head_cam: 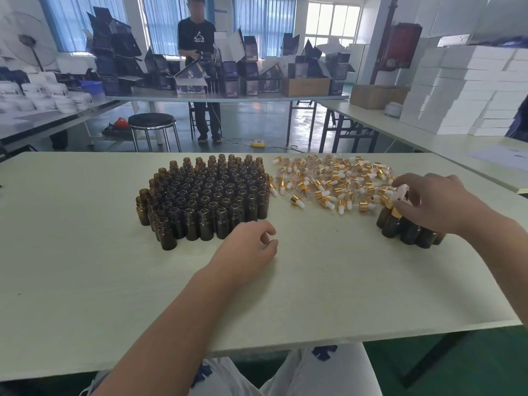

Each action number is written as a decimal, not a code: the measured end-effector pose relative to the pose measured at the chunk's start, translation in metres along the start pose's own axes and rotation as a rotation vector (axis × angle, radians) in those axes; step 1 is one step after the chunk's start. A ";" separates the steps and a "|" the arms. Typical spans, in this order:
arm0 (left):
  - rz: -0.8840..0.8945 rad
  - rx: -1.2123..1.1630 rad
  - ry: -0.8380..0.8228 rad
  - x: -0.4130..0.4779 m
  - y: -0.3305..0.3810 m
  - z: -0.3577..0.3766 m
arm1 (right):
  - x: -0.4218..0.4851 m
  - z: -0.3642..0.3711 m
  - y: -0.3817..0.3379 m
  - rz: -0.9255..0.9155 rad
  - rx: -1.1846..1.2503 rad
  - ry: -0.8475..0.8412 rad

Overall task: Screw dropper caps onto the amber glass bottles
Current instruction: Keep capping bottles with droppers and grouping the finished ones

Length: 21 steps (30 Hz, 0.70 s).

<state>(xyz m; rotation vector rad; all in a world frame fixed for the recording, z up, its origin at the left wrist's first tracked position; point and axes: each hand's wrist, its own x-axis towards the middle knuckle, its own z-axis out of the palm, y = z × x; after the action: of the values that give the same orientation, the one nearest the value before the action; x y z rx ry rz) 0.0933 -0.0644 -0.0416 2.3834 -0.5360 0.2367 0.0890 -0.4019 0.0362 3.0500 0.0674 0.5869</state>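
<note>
Right hand point(434, 201) — fingers pinching a dropper cap point(400, 192) above capped bottles point(411, 231), right of cap pile point(328, 181); left hand point(248, 247) — fingers hanging loose, empty.

Both forearms are bare right up to the edge of view, and the left hand point(248, 247) and right hand point(431, 201) are bare too. Below the left forearm, closer to the body than either hand, the lap shows white trousers point(323, 372) marked with dark blue patches.
</note>
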 end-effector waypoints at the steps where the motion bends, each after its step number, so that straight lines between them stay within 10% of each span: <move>1: -0.010 -0.025 0.001 0.000 0.000 0.000 | -0.002 -0.001 -0.006 -0.018 0.043 0.035; 21: -0.136 -0.159 0.291 0.000 0.000 0.001 | 0.056 0.094 -0.156 0.039 0.240 -0.117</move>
<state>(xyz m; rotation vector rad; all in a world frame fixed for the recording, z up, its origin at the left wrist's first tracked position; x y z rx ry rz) 0.0935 -0.0655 -0.0422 2.1705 -0.2454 0.4536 0.1700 -0.2462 -0.0367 3.3187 0.0800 0.4289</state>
